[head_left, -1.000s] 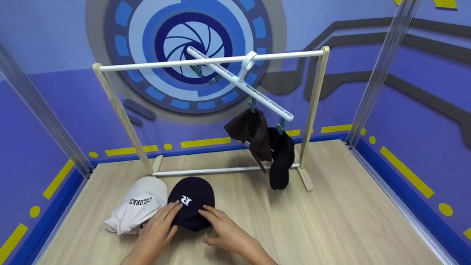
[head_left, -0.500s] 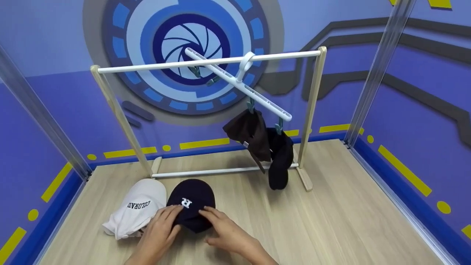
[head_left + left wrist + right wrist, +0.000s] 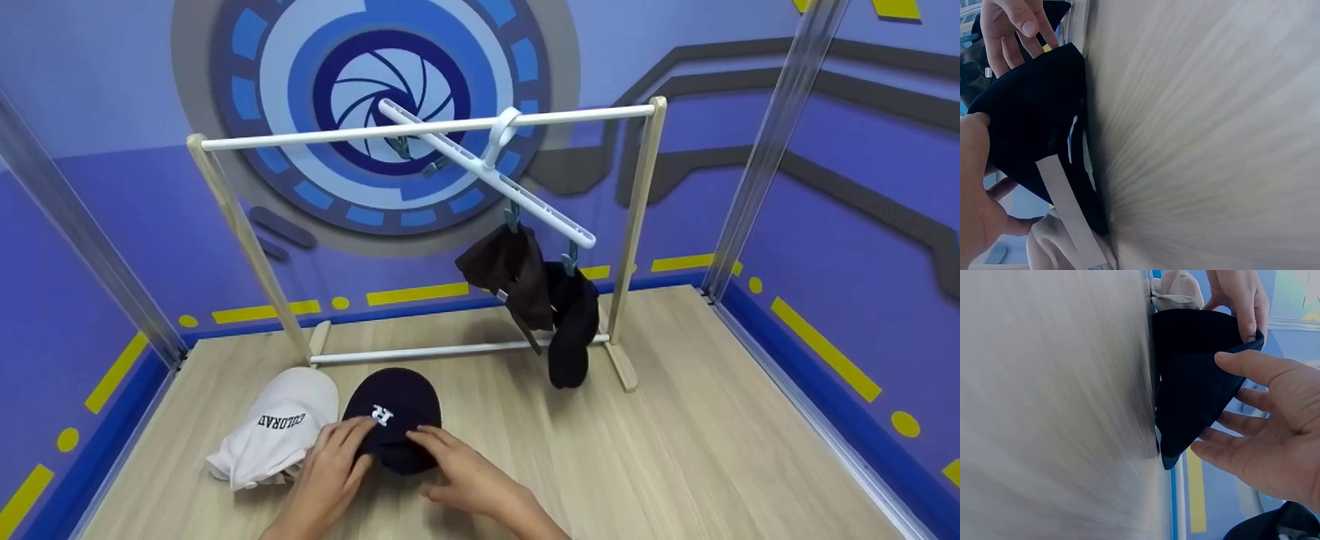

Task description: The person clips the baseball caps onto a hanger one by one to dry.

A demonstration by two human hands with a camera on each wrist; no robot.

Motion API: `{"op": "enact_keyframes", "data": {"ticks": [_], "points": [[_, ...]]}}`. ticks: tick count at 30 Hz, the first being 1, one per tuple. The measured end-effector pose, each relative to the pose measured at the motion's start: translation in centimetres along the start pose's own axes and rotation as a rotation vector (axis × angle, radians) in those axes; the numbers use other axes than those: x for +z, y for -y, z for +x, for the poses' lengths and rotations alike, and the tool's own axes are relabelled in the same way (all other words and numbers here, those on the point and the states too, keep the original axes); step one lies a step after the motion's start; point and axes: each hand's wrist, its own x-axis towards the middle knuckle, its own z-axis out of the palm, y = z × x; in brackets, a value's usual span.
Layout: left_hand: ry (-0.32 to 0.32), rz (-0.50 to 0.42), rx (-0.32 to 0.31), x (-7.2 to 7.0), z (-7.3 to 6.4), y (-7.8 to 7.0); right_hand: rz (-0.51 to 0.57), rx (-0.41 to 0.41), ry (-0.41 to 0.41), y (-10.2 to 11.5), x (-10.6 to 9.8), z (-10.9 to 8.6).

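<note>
A dark navy baseball cap [image 3: 394, 390] with a white letter on its crown lies on the table, its rounded brim pointing away from me. My left hand [image 3: 330, 465] pinches the near left part of its crown, fingers on top and thumb at the near edge. On the other side, my right hand [image 3: 469, 472] touches the crown with extended fingertips; its thumb [image 3: 1030, 28] stands apart from the fabric in the left wrist view. Left of it lies a white cap [image 3: 289, 420] with dark lettering, partly hidden by my left hand.
Behind stands a rack [image 3: 300, 137] of white rods and wooden posts. From it hangs a white hanger [image 3: 517, 191] with green clips, bearing a brown cap [image 3: 517, 274] and a black cap [image 3: 574, 330]. Patterned walls enclose the wooden table [image 3: 697, 420].
Both hands stay at the navy cap. The near edge of its crown has changed from a pointed outline to a rounder, folded one. The view has shifted slightly.
</note>
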Motion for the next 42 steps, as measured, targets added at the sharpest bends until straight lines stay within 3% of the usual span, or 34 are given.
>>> {"op": "enact_keyframes", "data": {"ticks": [5,14,25,33,38,42], "points": [[-0.027,-0.025,-0.008,0.4,0.4,-0.5,0.005,0.019,0.004,-0.1,-0.1,0.1],[-0.045,-0.036,-0.051,0.7,0.9,-0.7,-0.081,0.026,-0.005,0.8,-0.3,1.4],[-0.030,-0.013,-0.042,1.3,1.0,-1.4,-0.156,0.190,-0.016,2.5,0.3,3.1],[-0.031,-0.019,-0.010,1.6,1.4,-1.2,-0.285,0.158,0.032,2.4,-0.1,3.4],[-0.040,-0.007,0.039,1.8,1.2,-1.1,-0.269,0.150,0.072,2.1,-0.4,3.2],[-0.048,-0.006,0.052,1.9,1.1,-1.0,-0.248,0.119,0.054,2.0,-0.4,3.1]]}}
